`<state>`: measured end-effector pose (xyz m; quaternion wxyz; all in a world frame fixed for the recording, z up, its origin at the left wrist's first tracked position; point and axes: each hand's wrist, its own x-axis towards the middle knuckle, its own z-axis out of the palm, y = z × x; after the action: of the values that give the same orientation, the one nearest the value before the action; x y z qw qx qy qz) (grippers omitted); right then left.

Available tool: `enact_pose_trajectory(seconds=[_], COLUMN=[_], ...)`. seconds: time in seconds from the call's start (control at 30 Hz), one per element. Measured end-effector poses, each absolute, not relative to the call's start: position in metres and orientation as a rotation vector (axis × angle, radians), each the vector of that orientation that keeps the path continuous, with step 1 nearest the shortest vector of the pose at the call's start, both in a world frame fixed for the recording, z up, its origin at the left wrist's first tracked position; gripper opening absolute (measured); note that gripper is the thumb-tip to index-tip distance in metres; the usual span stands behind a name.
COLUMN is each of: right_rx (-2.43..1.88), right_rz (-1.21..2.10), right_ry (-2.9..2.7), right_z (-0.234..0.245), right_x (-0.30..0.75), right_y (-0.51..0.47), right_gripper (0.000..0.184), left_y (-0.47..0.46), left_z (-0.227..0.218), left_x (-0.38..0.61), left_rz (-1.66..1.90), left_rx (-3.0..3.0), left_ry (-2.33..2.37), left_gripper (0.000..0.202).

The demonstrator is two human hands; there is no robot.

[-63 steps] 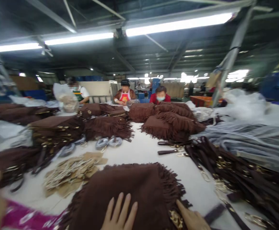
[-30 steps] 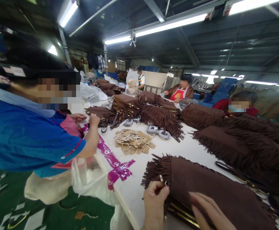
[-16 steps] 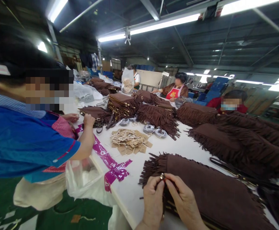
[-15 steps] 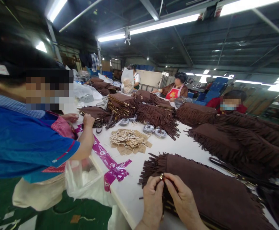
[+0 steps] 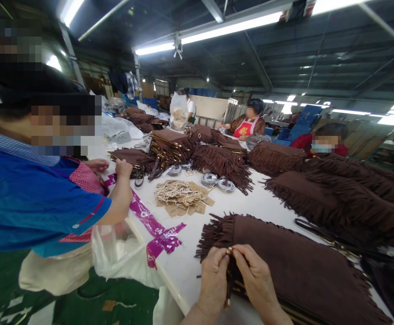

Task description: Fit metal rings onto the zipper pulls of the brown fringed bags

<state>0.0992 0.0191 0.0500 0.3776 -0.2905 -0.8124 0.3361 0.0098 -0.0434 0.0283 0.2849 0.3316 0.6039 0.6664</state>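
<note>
pinching a small metal clasp [image 5: 229, 250] between thumb and fingers, the left hand [image 5: 213, 275] is meeting the right hand [image 5: 255, 271] in the head view; the right one is also pinching at the clasp, its fingertips drawn together. the clasp is sitting at the near left part of a brown fringed bag [image 5: 285, 253], and a dark strip [image 5: 229, 286] is hanging below the fingers. the bag is lying on the white table [image 5: 183, 266], close to the near edge. the fingers are hiding whether the clasp is joined to the bag.

as a judgement, the clasp could be slipping free, since so small a part is leaving the fingertips little to hold. loose fringe strands could be catching in it, because they are lying right behind the hands. a hard pull could be dragging the bag over the edge, with no palm pressing it down. the dark straps [image 5: 339, 246] just beside the bag could be snagging on its far fringe if it is turning. the pile of tags [image 5: 183, 196] is lying beyond, its tangled strings probably catching on any sleeve passing over. a co-worker in blue [image 5: 41, 194] is standing on the left, well apart from these hands.
</note>
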Motion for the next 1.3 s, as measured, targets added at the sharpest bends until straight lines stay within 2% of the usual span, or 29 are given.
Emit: enact_pose_trajectory(seconds=[0.17,0.33,0.67,0.83,0.93,1.13,1.3], right_rx=[-0.772,-0.853,-1.078,-1.040,-1.059,-1.055,-1.102], right_rz=[0.875,0.969,1.514,1.570,1.542,1.647,1.598], right_ry=[-2.092,-2.046,-1.665,-1.853,-1.818,-1.747,-1.680], right_z=[0.052,0.053,0.065,0.062,0.057,0.053,0.054], right_x=[0.100,0.101,0.119,0.121,0.119,0.124,0.122], right_y=[0.019,0.020,0.013,0.002,0.001,0.002,0.000], right_gripper=[0.025,0.027,0.041,0.033,0.033,0.031,0.033], left_y=[-0.045,-0.049,-0.058,-0.062,-0.062,-0.060,-0.062], left_z=[0.027,0.025,0.012,0.017,0.016,0.017,0.019], left_x=[0.009,0.008,0.004,0.004,0.006,0.007,0.005], left_rz=[1.760,1.727,1.611,1.519,1.566,1.753,1.771], left_rx=[0.969,1.304,2.166,2.326,2.293,1.796,1.751], left_ry=[1.641,1.816,2.228,2.265,2.199,1.933,1.837], left_gripper=[0.023,0.026,0.028,0.027,0.027,0.021,0.020])
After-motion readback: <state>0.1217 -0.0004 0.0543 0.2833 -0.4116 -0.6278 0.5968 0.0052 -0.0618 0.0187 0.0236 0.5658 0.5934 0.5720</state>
